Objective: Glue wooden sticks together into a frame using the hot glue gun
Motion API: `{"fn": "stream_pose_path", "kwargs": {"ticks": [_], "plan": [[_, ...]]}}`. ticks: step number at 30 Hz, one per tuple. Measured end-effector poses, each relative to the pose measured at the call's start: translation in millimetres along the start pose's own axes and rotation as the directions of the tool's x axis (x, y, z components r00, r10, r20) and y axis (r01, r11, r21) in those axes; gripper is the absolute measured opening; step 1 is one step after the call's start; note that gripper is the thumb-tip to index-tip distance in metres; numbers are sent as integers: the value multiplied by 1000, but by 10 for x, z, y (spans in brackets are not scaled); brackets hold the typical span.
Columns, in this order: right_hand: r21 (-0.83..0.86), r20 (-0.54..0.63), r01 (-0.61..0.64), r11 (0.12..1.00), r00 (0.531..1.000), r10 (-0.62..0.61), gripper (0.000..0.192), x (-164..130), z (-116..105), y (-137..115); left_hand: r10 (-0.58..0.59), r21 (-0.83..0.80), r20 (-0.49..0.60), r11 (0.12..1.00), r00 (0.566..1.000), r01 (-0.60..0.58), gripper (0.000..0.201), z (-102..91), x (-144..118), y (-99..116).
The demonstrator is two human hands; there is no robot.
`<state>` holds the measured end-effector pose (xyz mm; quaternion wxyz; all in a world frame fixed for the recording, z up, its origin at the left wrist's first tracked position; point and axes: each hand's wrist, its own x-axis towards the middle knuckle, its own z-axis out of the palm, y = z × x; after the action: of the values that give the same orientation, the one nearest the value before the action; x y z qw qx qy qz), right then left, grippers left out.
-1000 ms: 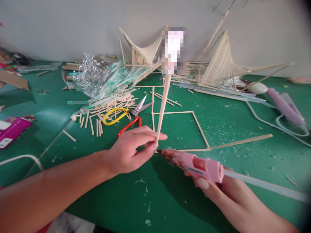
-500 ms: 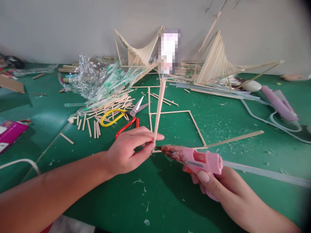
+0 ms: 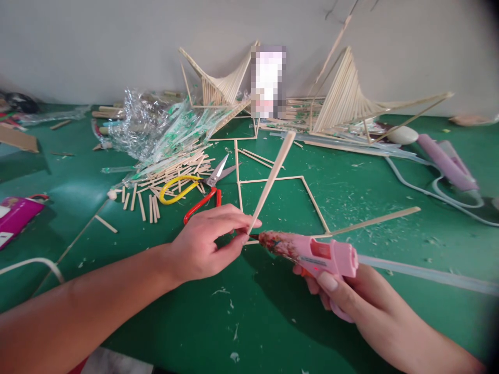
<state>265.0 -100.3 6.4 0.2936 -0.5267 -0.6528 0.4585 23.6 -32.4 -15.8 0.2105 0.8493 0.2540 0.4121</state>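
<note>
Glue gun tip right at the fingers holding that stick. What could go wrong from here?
1. The glue gun nozzle sits almost against the left hand fingertips: burn risk.
2. The stick leans, pinched only at its base; it may set crooked.
3. Glue may stick the square frame to the green table.

You've got a green table that's pretty messy: glue crumbs and wood shavings all over it. Scissors with one yellow and one red handle lie beside a heap of short cut sticks, with crinkled plastic wrap behind. A thin stick square frame lies flat mid-table. Far right there's a purple glue gun with its cord, far left a magenta box.
</note>
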Motion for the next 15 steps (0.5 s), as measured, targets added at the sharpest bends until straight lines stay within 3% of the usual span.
{"fn": "stream_pose_path", "kwargs": {"ticks": [4, 12, 15], "plan": [[43, 33, -41, 998, 999, 40, 38, -21, -7, 28, -13, -3, 0, 1000, 1000, 13, 23, 18, 15, 7], [8, 52, 6, 1000, 999, -6, 35, -43, -57, 162, -25, 46, -7, 999, 1000, 25, 17, 63, 11, 30], [-50, -31, 47, 998, 998, -49, 36, -63, -85, 91, -27, 36, -24, 999, 999, 27, 16, 69, 13, 46]]}}
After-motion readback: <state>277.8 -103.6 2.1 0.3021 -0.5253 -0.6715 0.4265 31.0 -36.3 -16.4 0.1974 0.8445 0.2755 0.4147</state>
